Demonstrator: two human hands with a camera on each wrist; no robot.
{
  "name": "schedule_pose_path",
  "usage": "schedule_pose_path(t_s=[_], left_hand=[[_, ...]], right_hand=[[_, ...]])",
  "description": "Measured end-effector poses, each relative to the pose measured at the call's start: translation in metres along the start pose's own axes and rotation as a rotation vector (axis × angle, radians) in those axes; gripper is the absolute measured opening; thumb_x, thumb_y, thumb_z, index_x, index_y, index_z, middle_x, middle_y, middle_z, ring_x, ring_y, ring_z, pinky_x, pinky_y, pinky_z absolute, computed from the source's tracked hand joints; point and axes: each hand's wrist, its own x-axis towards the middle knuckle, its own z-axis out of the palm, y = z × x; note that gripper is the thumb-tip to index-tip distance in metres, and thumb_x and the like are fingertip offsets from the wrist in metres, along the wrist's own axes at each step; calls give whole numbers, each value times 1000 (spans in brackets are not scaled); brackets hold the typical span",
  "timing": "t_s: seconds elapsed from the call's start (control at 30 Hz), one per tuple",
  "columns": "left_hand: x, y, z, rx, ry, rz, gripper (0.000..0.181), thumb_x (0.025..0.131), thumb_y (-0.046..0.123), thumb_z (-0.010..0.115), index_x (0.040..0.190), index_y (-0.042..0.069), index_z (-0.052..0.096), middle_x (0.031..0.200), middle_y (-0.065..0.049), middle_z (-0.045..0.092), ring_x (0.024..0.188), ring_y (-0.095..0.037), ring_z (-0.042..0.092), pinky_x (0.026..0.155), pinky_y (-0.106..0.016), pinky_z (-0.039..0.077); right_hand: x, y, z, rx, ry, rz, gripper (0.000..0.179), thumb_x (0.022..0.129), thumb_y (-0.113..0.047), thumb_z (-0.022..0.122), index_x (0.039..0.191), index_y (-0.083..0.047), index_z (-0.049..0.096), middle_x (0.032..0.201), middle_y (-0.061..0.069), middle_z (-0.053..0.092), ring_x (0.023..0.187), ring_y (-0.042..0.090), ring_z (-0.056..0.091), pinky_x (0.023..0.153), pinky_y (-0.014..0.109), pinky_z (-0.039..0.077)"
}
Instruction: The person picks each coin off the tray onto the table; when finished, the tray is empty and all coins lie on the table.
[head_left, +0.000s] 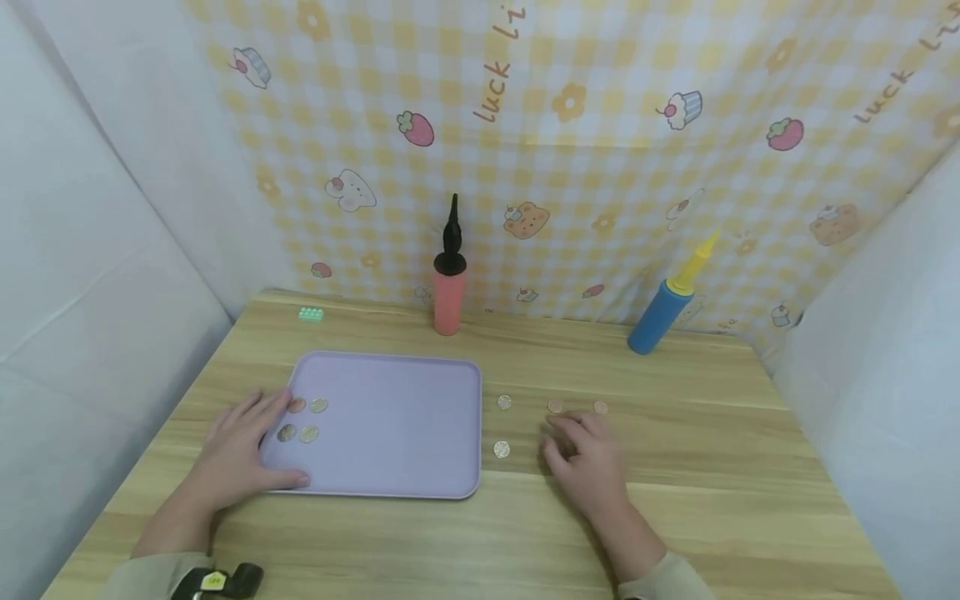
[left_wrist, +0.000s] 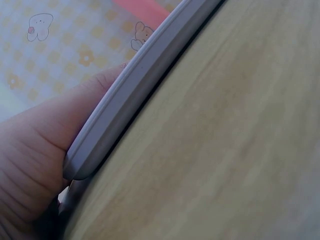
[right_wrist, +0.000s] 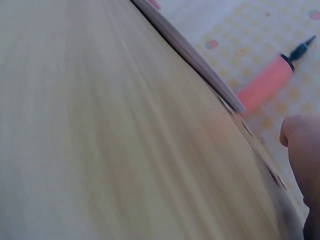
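My left hand (head_left: 236,454) rests on the left side of a lilac tray (head_left: 397,425), fingers extended along its edge and thumb over the front rim. Several coins lie in the tray beside those fingers, among them a copper coin (head_left: 297,405) and a silver coin (head_left: 309,434). My right hand (head_left: 588,462) hovers low over the table right of the tray, fingers loosely bent, thumb and forefinger apart. A copper coin (head_left: 555,407) lies just beyond its fingertips, another copper coin (head_left: 601,407) beyond its knuckles. Whatever is under the palm is hidden.
Two silver coins lie between tray and right hand, a far silver coin (head_left: 504,402) and a near silver coin (head_left: 502,449). At the back stand a pink hand pump (head_left: 448,300) and a blue hand pump (head_left: 660,317). A green toy brick (head_left: 311,314) sits back left.
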Motion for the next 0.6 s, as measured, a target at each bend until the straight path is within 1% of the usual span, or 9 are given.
schedule_pose_path(t_s=[0.17, 0.27, 0.4, 0.53, 0.6], left_hand=[[-1, -1, 0, -1, 0, -2, 137, 61, 59, 99, 166, 0, 33, 163, -32, 39, 152, -61, 19, 122, -76, 0], [0, -3, 1, 2, 2, 0, 137, 61, 60, 99, 165, 0, 33, 163, -32, 39, 152, -61, 20, 122, -76, 1], [-1, -4, 2, 16, 11, 6, 137, 60, 62, 98, 165, 0, 35, 163, -31, 41, 150, -62, 23, 122, -76, 3], [-2, -4, 2, 23, 19, 10, 137, 60, 63, 98, 164, 0, 36, 162, -31, 42, 149, -62, 24, 121, -77, 6], [-3, -2, 2, 20, 18, 8, 137, 61, 64, 98, 164, 0, 36, 162, -31, 41, 149, -62, 24, 120, -77, 6]], right_hand=[[10, -35, 29, 75, -45, -52, 19, 80, -13, 81, 98, -8, 83, 103, 4, 74, 96, 25, 69, 85, 39, 59], [17, -56, 48, 133, -50, -121, 18, 81, -12, 80, 99, -8, 83, 101, 4, 74, 94, 24, 68, 83, 38, 58], [25, -83, 71, 169, -38, -220, 20, 79, -13, 81, 99, -9, 83, 98, 2, 73, 91, 22, 68, 82, 38, 57], [32, -108, 91, 195, -37, -283, 19, 79, -13, 81, 98, -11, 83, 99, 0, 73, 92, 20, 69, 84, 35, 58], [36, -119, 98, 178, -39, -306, 18, 80, -13, 81, 98, -12, 83, 99, 0, 72, 92, 20, 69, 82, 35, 58]])
